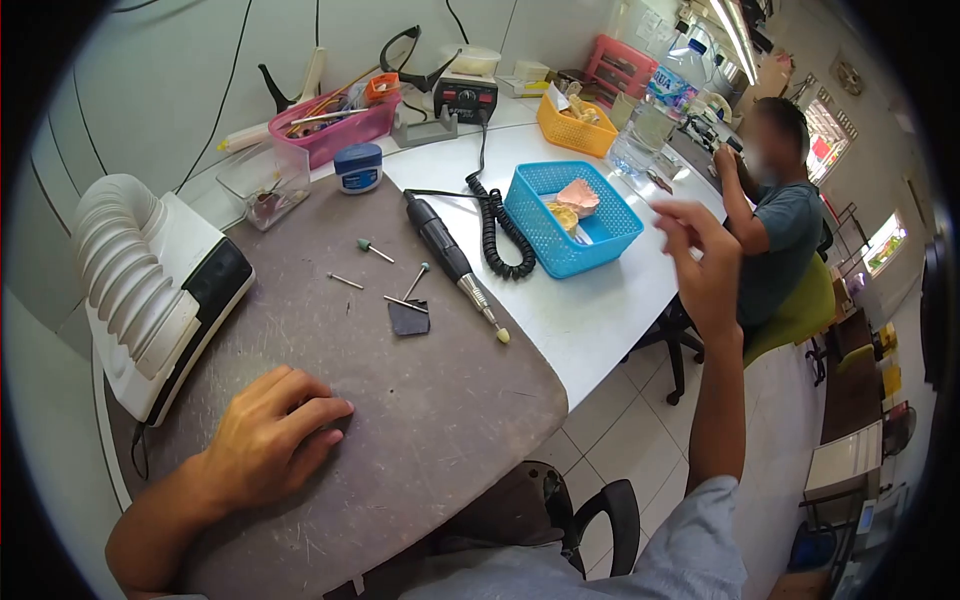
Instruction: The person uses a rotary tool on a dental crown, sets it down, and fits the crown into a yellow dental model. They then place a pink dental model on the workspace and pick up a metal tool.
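My left hand (pixel 268 435) rests on the brown work board (pixel 420 420), its fingers loosely bent with a gap at the thumb; nothing shows in it. My right hand (pixel 708 262) is raised in the air right of the blue basket (pixel 572 258), fingers half bent and holding nothing visible. A pink and yellow dental model (pixel 576 200) lies in that basket. Between the hands lies a rotary handpiece (pixel 445 245) with a pale yellow tip. Loose burs (pixel 376 251) and a small dark sandpaper piece (pixel 410 318) lie on the board.
A white suction unit with a ribbed hose (pixel 125 260) stands at left. Behind are a blue-lidded jar (pixel 358 170), a pink tool basket (pixel 340 140), the handpiece's control box (pixel 465 98), a yellow basket (pixel 578 132) and a water bottle (pixel 655 110). Another person (pixel 785 220) sits at right.
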Motion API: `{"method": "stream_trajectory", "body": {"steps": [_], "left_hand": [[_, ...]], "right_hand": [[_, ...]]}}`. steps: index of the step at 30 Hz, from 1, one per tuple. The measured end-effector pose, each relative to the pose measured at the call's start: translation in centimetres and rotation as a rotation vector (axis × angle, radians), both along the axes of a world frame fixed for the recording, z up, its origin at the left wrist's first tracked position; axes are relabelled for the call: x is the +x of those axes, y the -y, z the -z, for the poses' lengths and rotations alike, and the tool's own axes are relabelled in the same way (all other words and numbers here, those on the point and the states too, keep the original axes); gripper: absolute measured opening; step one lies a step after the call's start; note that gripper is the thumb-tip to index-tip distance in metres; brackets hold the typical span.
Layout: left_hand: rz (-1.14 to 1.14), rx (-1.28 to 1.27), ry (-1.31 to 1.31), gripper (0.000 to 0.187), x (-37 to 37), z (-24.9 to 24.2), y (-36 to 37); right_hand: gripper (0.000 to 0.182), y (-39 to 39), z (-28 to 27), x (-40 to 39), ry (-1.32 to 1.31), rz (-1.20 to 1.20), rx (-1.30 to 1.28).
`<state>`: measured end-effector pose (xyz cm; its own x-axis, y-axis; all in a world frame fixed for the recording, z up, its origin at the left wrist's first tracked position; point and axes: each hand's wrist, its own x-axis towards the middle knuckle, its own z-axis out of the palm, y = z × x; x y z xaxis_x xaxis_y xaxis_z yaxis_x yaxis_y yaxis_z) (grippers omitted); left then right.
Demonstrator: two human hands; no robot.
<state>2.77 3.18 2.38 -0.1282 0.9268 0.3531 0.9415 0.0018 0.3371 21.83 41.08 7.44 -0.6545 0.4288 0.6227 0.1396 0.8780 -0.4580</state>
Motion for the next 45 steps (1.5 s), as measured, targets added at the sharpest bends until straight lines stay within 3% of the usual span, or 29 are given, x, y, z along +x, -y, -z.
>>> {"method": "stream_trajectory", "body": {"steps": [2, 7, 12, 16, 19, 28, 30, 32, 34, 38, 39, 41, 45], "left_hand": [[-0.004, 0.008, -0.029, 0.024, 0.0, -0.1, 0.0], [0.004, 0.01, -0.02, 0.023, 0.1, -0.1, 0.0], [0.021, 0.001, -0.009, 0.024, -0.3, 0.0, 0.2], [0.027, 0.0, 0.009, 0.026, -0.5, 0.2, 0.3], [0.036, 0.018, 0.012, 0.025, -0.6, 0.4, 0.3], [0.028, 0.002, 0.004, 0.022, -0.3, -0.1, 0.2], [0.028, 0.005, 0.013, 0.024, -0.3, 0.0, 0.2], [0.03, 0.005, 0.023, 0.025, -0.2, 0.0, 0.2], [0.008, -0.006, 0.035, 0.026, -0.2, 0.0, 0.2], [0.009, 0.008, 0.005, 0.023, -0.1, -0.1, 0.1], [0.005, 0.007, 0.005, 0.023, -0.1, -0.1, 0.1], [0.001, 0.007, -0.002, 0.023, -0.2, 0.0, 0.1], [-0.022, -0.012, 0.038, 0.027, -0.1, 0.0, 0.0]], "right_hand": [[0.016, -1.8, -1.1, -3.7, 0.168, -0.136, 0.155], [0.022, -4.0, -0.8, -9.6, 0.568, -0.255, 0.192], [0.024, -4.0, -0.3, -11.5, 0.862, -0.195, 0.26], [0.022, -4.0, -0.4, -11.1, 0.682, -0.289, 0.312], [0.026, -4.4, -0.9, -10.4, 0.582, -0.23, 0.051], [0.026, -9.2, -1.5, -7.0, 0.207, -0.21, -0.182], [0.025, -9.8, -2.2, -5.5, 0.044, -0.145, -0.402], [0.028, -12.6, -1.2, -4.2, 0.016, -0.123, -0.444], [0.035, -14.7, 0.3, -3.3, -0.371, -0.021, -0.677], [0.029, -21.2, 5.0, -1.5, -0.598, 0.171, -0.817], [0.029, -23.4, 6.1, -1.0, -0.604, 0.166, -0.813], [0.024, -27.0, 7.9, -0.3, -0.581, 0.319, -1.078], [0.028, -28.1, 8.9, -0.5, -0.639, 0.522, -1.0]]}}
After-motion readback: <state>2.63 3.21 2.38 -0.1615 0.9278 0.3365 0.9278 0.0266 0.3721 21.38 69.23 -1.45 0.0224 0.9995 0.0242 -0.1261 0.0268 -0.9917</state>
